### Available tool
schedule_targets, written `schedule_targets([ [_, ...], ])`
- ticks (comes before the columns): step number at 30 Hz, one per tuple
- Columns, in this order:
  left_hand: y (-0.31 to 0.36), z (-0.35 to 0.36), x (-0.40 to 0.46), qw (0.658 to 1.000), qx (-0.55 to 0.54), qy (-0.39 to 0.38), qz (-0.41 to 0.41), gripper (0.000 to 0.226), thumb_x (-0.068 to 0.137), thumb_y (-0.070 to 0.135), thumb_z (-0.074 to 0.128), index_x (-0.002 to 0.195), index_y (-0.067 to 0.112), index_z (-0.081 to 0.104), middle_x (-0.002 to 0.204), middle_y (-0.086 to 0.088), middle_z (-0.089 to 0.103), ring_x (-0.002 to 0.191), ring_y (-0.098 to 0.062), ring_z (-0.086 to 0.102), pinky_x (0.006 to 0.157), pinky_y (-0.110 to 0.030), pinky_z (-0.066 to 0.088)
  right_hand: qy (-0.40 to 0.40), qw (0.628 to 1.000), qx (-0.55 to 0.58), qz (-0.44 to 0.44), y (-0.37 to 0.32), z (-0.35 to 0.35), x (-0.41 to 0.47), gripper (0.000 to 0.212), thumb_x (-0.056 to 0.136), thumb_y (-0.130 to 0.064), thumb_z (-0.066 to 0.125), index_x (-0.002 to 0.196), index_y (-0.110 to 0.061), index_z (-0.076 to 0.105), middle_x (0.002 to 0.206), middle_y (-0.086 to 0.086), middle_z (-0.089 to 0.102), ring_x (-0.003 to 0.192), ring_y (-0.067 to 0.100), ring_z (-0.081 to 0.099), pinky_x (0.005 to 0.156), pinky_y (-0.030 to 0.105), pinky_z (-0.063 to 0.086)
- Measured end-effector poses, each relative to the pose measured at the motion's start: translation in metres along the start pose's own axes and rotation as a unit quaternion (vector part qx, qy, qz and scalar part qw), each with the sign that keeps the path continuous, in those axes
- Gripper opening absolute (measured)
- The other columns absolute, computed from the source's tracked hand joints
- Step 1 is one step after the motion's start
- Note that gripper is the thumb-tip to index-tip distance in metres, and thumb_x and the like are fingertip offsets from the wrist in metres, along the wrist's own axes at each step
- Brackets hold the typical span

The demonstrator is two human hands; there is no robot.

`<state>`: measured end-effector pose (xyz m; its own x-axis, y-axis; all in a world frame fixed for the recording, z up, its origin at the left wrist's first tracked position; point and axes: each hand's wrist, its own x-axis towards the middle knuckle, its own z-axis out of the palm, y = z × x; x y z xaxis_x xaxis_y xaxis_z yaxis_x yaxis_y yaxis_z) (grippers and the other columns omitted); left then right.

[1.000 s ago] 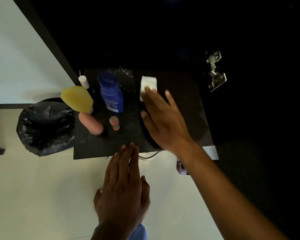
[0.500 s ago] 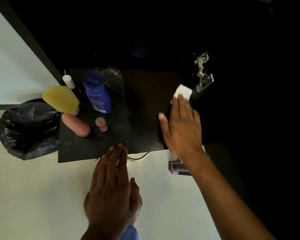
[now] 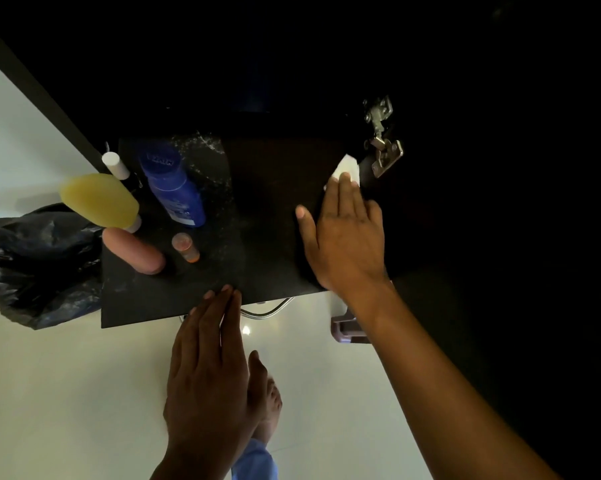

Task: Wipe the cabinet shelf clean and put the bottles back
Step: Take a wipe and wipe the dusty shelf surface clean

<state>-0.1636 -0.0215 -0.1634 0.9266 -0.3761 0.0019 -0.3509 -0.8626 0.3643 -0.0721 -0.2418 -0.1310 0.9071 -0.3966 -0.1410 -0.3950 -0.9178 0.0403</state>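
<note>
Right hand (image 3: 344,237) flat, fingers straight, pressing white wipe (image 3: 346,168) into shelf (image 3: 274,209) far-right corner. Left hand (image 3: 212,368) flat, fingertips on front edge, likely bracing. Bottles (image 3: 174,188) parked on left side, clearing wipe path.

- The blue bottle (image 3: 174,188) has raised letters on its cap, seen upside down; they look like "NIVEA", though this is not certain.
- Its label carries small white print, too blurred to read.
- No text can be made out on the other bottles.
</note>
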Motion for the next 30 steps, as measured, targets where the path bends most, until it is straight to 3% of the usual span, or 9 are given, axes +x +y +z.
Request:
schedule_targets([
  [8,-0.006,0.004,-0.001,1.000,0.013,-0.006,0.007,0.097,0.067,0.020,0.090,0.151,-0.004,0.048,0.156,-0.022,0.049,0.145,-0.036,0.042,0.114,-0.051,0.044,-0.030,0.999,0.006,0.033,0.030,0.014,-0.101,0.077,0.106,-0.062,0.004,0.164,-0.017,0.024,0.171,0.007,0.024,0.159,0.022,0.022,0.127,0.046,0.027],
  [15,-0.007,0.003,-0.003,1.000,0.009,-0.001,0.011,0.094,0.071,0.022,0.087,0.152,-0.002,0.047,0.158,-0.019,0.049,0.147,-0.034,0.040,0.114,-0.050,0.046,-0.010,0.997,0.032,0.071,0.027,0.026,-0.130,0.080,0.104,-0.065,0.004,0.162,-0.018,0.033,0.169,0.005,0.029,0.156,0.024,0.027,0.126,0.049,0.026],
  [18,-0.008,0.002,-0.004,1.000,-0.002,-0.013,0.010,0.097,0.071,0.021,0.087,0.155,0.000,0.043,0.161,-0.018,0.046,0.148,-0.035,0.041,0.115,-0.051,0.045,-0.013,0.998,0.054,0.026,0.010,0.021,-0.131,0.072,0.106,-0.058,0.010,0.162,-0.018,0.032,0.169,0.004,0.029,0.157,0.019,0.024,0.127,0.049,0.023],
  [20,-0.008,0.002,-0.004,1.000,-0.009,-0.024,0.003,0.099,0.072,0.022,0.086,0.158,0.002,0.040,0.163,-0.016,0.042,0.150,-0.034,0.041,0.116,-0.051,0.045,-0.001,0.997,0.064,-0.051,-0.011,0.016,-0.129,0.064,0.107,-0.050,0.023,0.158,-0.016,0.040,0.166,0.004,0.035,0.156,0.019,0.027,0.125,0.052,0.028],
  [24,-0.008,0.001,-0.004,0.999,-0.037,-0.016,-0.001,0.093,0.078,0.026,0.084,0.157,0.002,0.041,0.163,-0.015,0.043,0.151,-0.031,0.041,0.119,-0.049,0.043,-0.002,0.970,0.112,-0.218,-0.040,0.016,-0.115,0.054,0.108,-0.037,0.032,0.157,-0.017,0.043,0.168,-0.001,0.033,0.158,0.010,0.022,0.128,0.050,0.021],
  [30,-0.012,-0.005,-0.003,0.999,-0.033,-0.024,0.019,0.092,0.078,0.025,0.078,0.159,0.006,0.039,0.165,-0.010,0.040,0.151,-0.027,0.039,0.116,-0.047,0.046,0.028,0.969,0.142,-0.199,-0.050,0.012,-0.038,0.053,0.108,-0.034,0.034,0.158,-0.017,0.040,0.169,-0.001,0.032,0.157,0.012,0.025,0.129,0.050,0.014],
])
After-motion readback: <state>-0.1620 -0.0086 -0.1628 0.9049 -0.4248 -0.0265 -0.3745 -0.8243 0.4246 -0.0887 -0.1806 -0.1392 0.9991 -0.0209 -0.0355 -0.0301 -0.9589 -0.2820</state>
